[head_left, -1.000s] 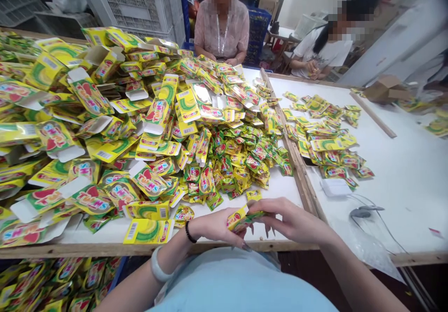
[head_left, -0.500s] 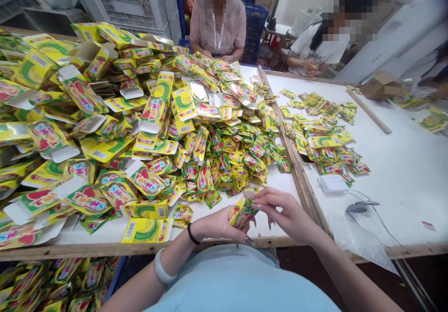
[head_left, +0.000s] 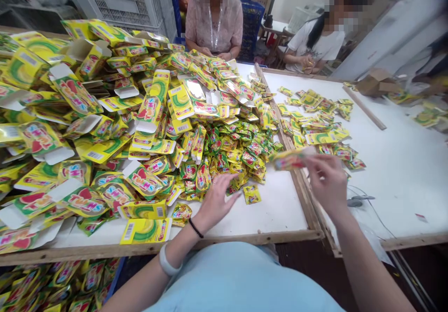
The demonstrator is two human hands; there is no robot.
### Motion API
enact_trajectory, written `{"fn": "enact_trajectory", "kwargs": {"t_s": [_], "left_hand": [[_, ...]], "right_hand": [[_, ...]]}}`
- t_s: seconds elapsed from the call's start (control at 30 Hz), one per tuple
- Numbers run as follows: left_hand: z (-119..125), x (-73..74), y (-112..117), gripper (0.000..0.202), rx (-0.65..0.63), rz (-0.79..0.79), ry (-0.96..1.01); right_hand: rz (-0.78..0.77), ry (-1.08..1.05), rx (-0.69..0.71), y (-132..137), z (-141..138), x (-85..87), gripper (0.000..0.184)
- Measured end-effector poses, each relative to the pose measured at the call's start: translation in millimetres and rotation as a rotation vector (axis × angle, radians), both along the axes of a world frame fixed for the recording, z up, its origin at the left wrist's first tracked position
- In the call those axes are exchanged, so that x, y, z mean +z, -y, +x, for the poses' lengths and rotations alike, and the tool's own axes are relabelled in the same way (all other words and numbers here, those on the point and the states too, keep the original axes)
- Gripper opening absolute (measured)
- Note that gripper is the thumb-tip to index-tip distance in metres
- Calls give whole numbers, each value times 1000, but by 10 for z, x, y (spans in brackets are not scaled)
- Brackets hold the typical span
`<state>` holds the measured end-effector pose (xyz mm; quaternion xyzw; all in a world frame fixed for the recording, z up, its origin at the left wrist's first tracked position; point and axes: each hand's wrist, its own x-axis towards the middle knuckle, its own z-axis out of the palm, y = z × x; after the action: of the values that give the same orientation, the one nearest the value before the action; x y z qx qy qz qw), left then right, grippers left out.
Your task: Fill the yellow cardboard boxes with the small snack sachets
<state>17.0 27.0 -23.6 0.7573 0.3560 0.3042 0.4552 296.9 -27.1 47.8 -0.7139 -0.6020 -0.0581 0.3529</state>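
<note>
- Right grip (head_left: 325, 181): fingers pinched on one end of a yellow-and-green carton (head_left: 287, 160), which juts to the left of that grip and appears over the wooden divider (head_left: 303, 193) of the white surface (head_left: 276, 214).
- Left grip (head_left: 217, 201): holding nothing, fingers spread and slightly curled, at the near side of a pile of small packets (head_left: 250, 151); one yellow packet (head_left: 252, 194) lies just to its right.
- Change: half a second ago I had both grips together at the carton, the left cradling it, the right at its end. They have parted, and the carton has gone with the right.
- Significance, as I judge it: two-handed handling of this carton is finished; the right grip alone bears it, leaving the left free beside the packets.
- Surroundings: a heap of flap-open cartons (head_left: 79, 88) left of the left grip; a spread of yellow packs (head_left: 325, 137) beyond the right grip.
- Obscured: motion blurs the carton, so I cannot read its print or judge its closure. I cannot tell whether the left fingertips touch the packets. A dark cabled object (head_left: 354, 202) shows only partly, right of the right grip.
</note>
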Motion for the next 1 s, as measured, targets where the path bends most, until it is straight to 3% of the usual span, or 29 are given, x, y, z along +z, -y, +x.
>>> {"fn": "enact_trajectory", "kwargs": {"t_s": [0.07, 0.1, 0.13, 0.23, 0.3, 0.4, 0.5, 0.6, 0.7, 0.8, 0.9, 1.0], "left_hand": [[-20, -61, -113, 40, 144, 275, -264], [-22, -102, -156, 41, 177, 358, -368], [-19, -145, -186, 42, 191, 409, -445], [-8, -244, -212, 40, 182, 459, -531], [-26, -253, -196, 25, 168, 448, -504], [-100, -190, -169, 10, 154, 349, -383], [-175, -103, -159, 18, 212, 163, -224], [-174, -50, -147, 27, 270, -131, 24], [-79, -31, -109, 28, 317, -330, 242], [53, -20, -31, 29, 314, -347, 297], [154, -3, 60, 33, 310, -378, 343], [214, 11, 124, 29, 279, -477, 434]], "right_hand": [[76, 78, -168, -88, 164, -88, 37], [49, 92, -131, -106, 159, -174, 43], [-15, 96, -18, -105, 99, -286, 44], [-322, 174, 510, -16, -242, -705, 49], [-394, 201, 627, 61, -424, -952, 46], [-365, 117, 608, 117, -478, -1139, 27], [-296, -40, 537, 116, -459, -1090, 23], [-216, -211, 421, 111, -641, -901, 24], [-156, -638, 363, 89, -1019, -722, 17], [-83, -1068, 280, 31, -1372, -659, 19], [-22, -1106, 208, -2, -1549, -687, 24], [23, -1095, 191, 37, -1575, -709, 19]]}}
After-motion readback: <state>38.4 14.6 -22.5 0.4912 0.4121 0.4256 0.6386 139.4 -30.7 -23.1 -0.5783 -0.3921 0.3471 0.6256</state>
